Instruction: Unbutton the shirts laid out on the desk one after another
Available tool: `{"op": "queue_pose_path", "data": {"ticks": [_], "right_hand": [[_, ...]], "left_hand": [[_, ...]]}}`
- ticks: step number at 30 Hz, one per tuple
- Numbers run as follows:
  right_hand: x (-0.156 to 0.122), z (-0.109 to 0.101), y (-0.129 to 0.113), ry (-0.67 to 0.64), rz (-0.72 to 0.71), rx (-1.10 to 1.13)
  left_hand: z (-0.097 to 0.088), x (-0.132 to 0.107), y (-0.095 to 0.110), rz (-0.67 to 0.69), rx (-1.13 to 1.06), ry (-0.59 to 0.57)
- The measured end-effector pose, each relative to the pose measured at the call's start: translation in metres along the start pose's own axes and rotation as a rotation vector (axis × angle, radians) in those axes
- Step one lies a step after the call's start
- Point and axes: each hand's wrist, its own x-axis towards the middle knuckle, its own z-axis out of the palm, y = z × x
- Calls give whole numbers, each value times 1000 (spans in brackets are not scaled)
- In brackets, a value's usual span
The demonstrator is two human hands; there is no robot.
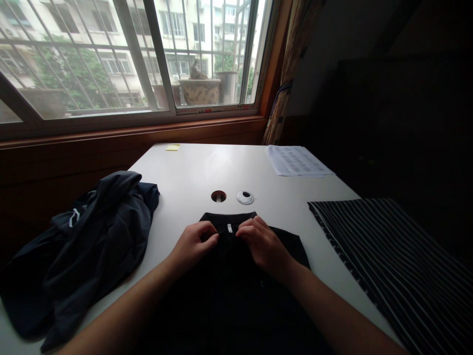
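A black garment (229, 291) lies flat on the white table (192, 172) right in front of me, its collar end pointing away. A small white label (229, 228) shows at the collar. My left hand (194, 244) pinches the collar just left of the label, fingers curled. My right hand (263, 243) pinches the same edge just right of it, fingers curled too. Both forearms rest over the dark cloth.
A crumpled dark navy garment (84, 246) lies at the left. A black cloth with white stripes (399, 266) covers the right side. Printed paper sheets (297, 160) and a yellow sticky note (172, 147) sit at the back. A cable hole (218, 196) and its white cap (245, 197) are mid-table.
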Motion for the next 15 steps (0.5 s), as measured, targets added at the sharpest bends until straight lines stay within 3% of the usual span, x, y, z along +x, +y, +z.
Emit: {"op": "queue_pose_path", "data": {"ticks": [8, 15], "right_hand": [[-2, 3, 2, -58, 35, 83], [-3, 1, 0, 46, 103, 97]], "left_hand": [[1, 0, -1, -4, 14, -8], [1, 0, -2, -8, 4, -7]]}}
